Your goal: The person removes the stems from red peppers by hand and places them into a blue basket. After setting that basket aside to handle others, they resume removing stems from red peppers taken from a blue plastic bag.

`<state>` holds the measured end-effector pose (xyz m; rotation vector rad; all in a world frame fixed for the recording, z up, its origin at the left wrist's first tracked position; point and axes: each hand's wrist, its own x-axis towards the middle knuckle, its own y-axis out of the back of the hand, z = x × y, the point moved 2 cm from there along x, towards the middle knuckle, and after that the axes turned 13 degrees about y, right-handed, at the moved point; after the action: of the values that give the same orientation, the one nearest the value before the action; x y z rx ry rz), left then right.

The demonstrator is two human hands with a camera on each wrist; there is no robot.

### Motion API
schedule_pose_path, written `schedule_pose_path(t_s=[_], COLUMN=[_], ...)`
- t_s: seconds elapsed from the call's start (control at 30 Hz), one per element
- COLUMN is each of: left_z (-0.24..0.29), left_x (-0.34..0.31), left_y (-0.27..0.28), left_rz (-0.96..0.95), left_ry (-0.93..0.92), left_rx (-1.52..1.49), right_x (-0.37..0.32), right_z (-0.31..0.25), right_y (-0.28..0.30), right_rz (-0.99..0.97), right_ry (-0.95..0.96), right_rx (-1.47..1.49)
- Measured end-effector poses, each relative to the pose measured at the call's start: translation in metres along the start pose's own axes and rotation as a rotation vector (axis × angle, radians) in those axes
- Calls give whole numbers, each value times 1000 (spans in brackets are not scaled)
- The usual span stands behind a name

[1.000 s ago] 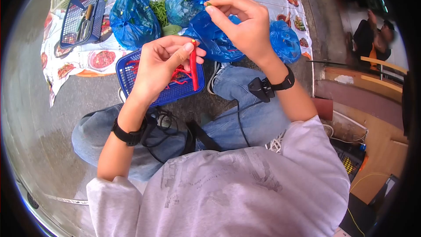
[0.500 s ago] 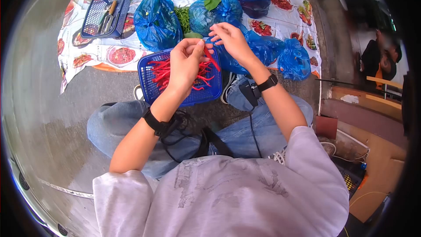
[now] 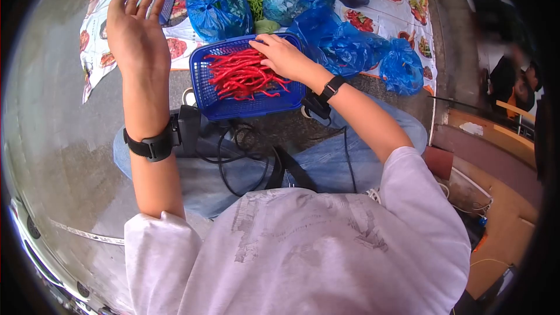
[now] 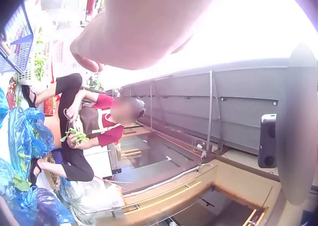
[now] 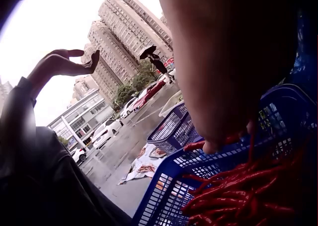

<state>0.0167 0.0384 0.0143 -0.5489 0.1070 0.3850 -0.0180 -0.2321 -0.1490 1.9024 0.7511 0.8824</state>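
Right hand (image 3: 283,58) at the red chillies (image 3: 242,76), left hand (image 3: 139,41) raised wide.
The left wrist view alone shows a seated person (image 4: 107,130) holding green leaves (image 4: 75,136); the left hand lifts to the left of the blue basket (image 3: 224,114), fingers spread, while the right reaches in from the right, fingertips touching chillies, though whether they pinch one I cannot tell; thin, glossy and wrinkled, the chillies lie heaped inside the basket.
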Motion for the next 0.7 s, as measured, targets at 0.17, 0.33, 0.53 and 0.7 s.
schedule_pose_path(t_s=[0.17,0.33,0.53,0.7], left_z=[5,-13,-31,-52], left_x=[-16,-17,-23,-20], left_y=[-17,-19,-24,-27], left_rz=[-30,-127,-228,-380], left_ry=[177,244,382,479], left_rx=[-29,-36,101,124], right_x=[-27,-146,-195,-211], right_z=[35,168,225,230], right_y=[68,29,-72,-144], right_rz=[240,-532,-409,-429], right_ry=[-246,-825,-695,-870], right_rx=[-74,-4,107,79])
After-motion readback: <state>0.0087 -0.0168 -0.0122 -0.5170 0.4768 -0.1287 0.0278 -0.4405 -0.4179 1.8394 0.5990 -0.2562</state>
